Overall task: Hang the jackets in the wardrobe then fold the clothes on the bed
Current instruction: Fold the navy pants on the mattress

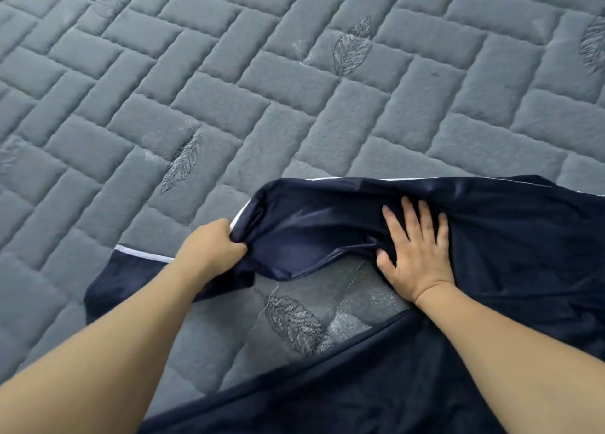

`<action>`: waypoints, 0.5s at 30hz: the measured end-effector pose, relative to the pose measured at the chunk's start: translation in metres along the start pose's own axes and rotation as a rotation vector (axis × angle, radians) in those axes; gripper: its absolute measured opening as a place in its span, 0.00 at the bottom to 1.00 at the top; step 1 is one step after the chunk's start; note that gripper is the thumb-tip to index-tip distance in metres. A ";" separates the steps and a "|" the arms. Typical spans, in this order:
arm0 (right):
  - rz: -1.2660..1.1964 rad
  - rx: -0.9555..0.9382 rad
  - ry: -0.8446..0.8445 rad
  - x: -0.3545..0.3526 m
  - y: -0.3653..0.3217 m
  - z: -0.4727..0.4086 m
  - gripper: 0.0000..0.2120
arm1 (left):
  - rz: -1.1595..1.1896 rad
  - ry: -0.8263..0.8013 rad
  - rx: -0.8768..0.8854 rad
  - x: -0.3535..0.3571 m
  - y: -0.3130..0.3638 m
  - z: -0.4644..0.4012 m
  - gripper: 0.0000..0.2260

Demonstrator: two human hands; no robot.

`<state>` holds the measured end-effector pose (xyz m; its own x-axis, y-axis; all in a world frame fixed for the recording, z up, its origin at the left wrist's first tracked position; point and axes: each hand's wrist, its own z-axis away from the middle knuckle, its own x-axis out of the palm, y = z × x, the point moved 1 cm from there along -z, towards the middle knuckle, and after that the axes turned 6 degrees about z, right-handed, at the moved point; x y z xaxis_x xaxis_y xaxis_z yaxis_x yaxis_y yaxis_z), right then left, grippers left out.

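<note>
Nearest the camera, two bare forearms reached out over a dark navy garment [510,237] that lay spread on the bed [294,106], its fabric running off the lower and right edges of the view; the right hand [414,253] rested flat on the cloth with fingers straight and spread, pressing it down, while the left hand [212,247] had its fingers curled round a bunched fold at the garment's left side, lifted slightly off the quilt; a thin white stripe [144,255] ran along the edge just left of that grip; between the arms a gap in the cloth showed a stitched leaf [294,322] on the grey quilted cover; beyond the garment the quilt stretched away bare of clothes. The fabric looked smooth and slippery, so a pull by the left hand might drag the cloth out from under the flat palm and skew the fold; a loose bunch could also crease. What sort of garment it was could not be told, since much of it was cut off; no wardrobe or jackets showed.
</note>
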<state>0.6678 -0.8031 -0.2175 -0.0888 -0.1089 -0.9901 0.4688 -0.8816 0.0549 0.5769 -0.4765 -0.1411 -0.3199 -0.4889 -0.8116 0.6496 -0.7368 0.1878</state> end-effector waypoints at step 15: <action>-0.248 -0.611 -0.082 -0.161 -0.198 0.010 0.24 | 0.136 0.006 0.252 -0.052 -0.068 0.131 0.04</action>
<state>0.5807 -0.6157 -0.0680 -0.3134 0.0081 -0.9496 0.8378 -0.4685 -0.2805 0.4590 -0.4625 -0.0395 -0.2369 -0.5894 -0.7723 0.4941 -0.7576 0.4266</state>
